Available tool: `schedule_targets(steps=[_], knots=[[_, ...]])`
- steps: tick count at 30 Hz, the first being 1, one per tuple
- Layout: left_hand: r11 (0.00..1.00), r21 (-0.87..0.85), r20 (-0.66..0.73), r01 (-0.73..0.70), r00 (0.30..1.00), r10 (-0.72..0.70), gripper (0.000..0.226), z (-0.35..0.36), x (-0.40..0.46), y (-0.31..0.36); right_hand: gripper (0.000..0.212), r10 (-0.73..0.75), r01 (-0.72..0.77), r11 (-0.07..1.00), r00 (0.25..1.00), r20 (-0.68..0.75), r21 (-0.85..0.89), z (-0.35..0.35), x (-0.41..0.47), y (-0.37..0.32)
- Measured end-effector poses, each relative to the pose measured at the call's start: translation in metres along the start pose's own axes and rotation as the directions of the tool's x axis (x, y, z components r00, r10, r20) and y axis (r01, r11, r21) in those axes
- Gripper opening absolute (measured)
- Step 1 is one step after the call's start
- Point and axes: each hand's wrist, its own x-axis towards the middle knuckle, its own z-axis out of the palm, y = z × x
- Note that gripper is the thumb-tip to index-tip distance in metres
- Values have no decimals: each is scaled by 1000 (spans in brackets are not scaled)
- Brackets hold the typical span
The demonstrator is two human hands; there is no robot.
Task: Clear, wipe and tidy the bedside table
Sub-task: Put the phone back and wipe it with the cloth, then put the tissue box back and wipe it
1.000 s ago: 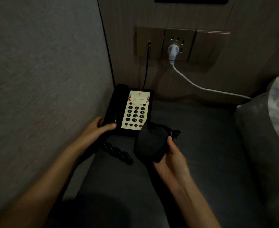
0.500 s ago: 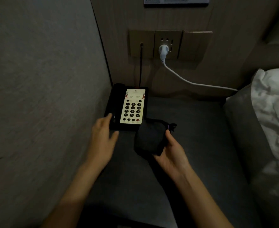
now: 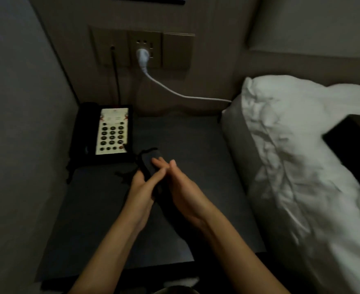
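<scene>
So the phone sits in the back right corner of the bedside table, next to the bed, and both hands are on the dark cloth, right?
Not quite. The head view shows the phone in the back left corner of the bedside table, against the wall, away from the bed. The rest holds: the left hand and right hand are both on the dark cloth.

Dark cloth (image 3: pixel 149 164) bunched (edges blurred) above dark bedside table (image 3: pixel 196 166), near telephone (image 3: pixel 109 132)

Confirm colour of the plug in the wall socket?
White plug, with a white cord; head view.
</scene>
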Motion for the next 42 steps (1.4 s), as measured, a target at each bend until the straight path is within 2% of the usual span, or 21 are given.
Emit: schedule_targets(steps=[3, 5, 8, 10, 12, 14, 15, 17, 20, 27, 30, 36, 39, 42], knots=[[987, -122, -58, 104, 992, -111, 29, 13, 1, -9, 45, -75, 55, 957, 995, -60, -285, -21, -13, -10], [961, -211, -4, 179, 983, -184, 32, 23, 0, -15, 42, -147, 86, 888, 984, -101, -451, -34, -26, -27], [898, -320, 121, 301, 953, -277, 31, 40, -3, -21, 42, -330, 57, 648, 920, -212, -759, -61, -50, -63], [860, -349, 208, 373, 925, -317, 29, 50, -6, -26, 42, -489, -58, 475, 812, -319, -878, -84, -70, -96], [834, -351, 265, 425, 900, -347, 28, 57, -8, -31, 43, -648, -226, 305, 663, -376, -925, -107, -95, -129], [821, -339, 304, 460, 879, -368, 29, 62, -11, -37, 47, -734, -445, 141, 553, -395, -885, -131, -116, -160], [817, -330, 321, 472, 871, -373, 29, 65, -12, -40, 49, -735, -550, 103, 519, -435, -829, -141, -124, -172], [817, -312, 355, 485, 857, -374, 30, 70, -13, -44, 51, -658, -698, 111, 482, -578, -708, -155, -133, -191], [819, -293, 401, 493, 841, -363, 29, 73, -14, -48, 55, -485, -788, 172, 454, -747, -591, -168, -134, -206], [820, -282, 449, 498, 824, -345, 29, 64, -14, -49, 85, -288, -879, 161, 393, -873, -449, -178, -130, -227], [821, -289, 461, 493, 823, -332, 29, 60, -13, -45, 87, -252, -878, 157, 406, -878, -451, -178, -130, -225], [829, -299, 452, 473, 835, -313, 31, 57, -10, -36, 60, -269, -829, 230, 449, -852, -509, -176, -133, -227], [830, -299, 445, 470, 838, -315, 30, 54, -10, -32, 59, -335, -748, 279, 512, -791, -602, -164, -128, -227], [836, -289, 437, 467, 841, -319, 32, 48, -8, -29, 67, -410, -629, 289, 600, -687, -722, -141, -114, -223]])
